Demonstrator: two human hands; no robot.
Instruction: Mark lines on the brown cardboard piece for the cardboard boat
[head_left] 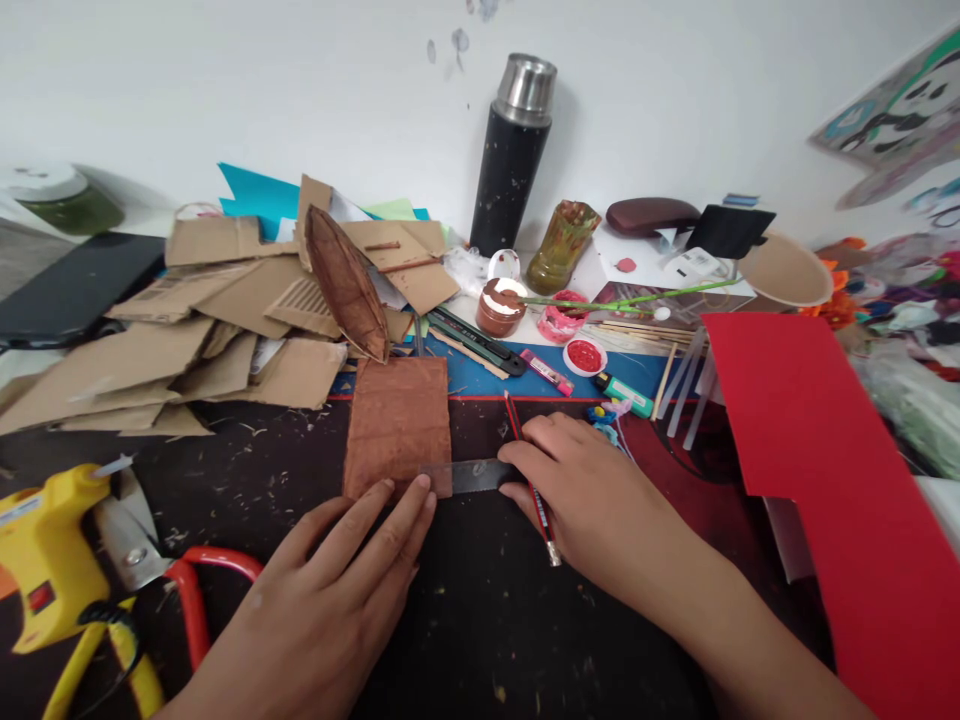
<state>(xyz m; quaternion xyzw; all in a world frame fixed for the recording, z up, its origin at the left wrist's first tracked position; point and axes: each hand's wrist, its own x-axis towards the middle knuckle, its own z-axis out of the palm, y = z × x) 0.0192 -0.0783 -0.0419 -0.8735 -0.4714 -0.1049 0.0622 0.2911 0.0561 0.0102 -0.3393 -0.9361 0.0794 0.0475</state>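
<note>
A brown-painted cardboard piece [399,420] lies flat on the dark table in the middle. Across its near edge runs a clear plastic ruler [472,477]. My left hand [341,575] rests on both with its fingers stretched out flat, the fingertips pressing on the ruler's left part. At the ruler's right end, my right hand [577,490] pinches it between thumb and forefinger. A red and black pencil [537,503] is tucked in the same hand, its point away from me. Behind the cardboard, a brown boat-shaped piece [346,285] leans on scraps.
Cardboard scraps [247,290] are heaped at the back left. At left lie a yellow glue gun [56,550] and red-handled snips [195,600]. A box cutter [476,340], paint jars [501,312] and a black flask [514,160] stand behind. Red card [817,450] lies right.
</note>
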